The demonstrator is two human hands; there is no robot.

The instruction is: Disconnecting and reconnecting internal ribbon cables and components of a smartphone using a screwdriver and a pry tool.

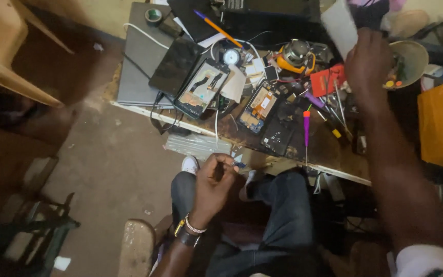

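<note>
- Hands first: our left hand [214, 179] sits low over the knees, fingers curled, thumb and forefinger pinching a small blue-tipped part [240, 164]. We cannot tell what the part is; it is tiny, with a pale bit beside the blue.
- Our right hand [367, 61] is raised over the far right of the workbench [329, 149], fingers closed on a flat white card-like sheet [340, 25], which stands tilted upward.
- The small part hangs just off the near edge of the workbench, above our jeans [283, 205].
- We count three opened phones on the workbench: one with a pale inner frame [202, 88], one showing an orange board [260, 106], one dark shell [278, 134].
- One dark flat panel [175, 64] lies on a grey laptop [137, 61].
- One purple-handled screwdriver [306, 128] with an orange collar lies upright in the view, near the dark shell.
- One orange pencil [216, 28] at the back, one red case [326, 79] beside our right wrist.
- One pale bowl [411, 61] holds small bits.
- One roll of tape [153, 16] on the laptop corner.
</note>
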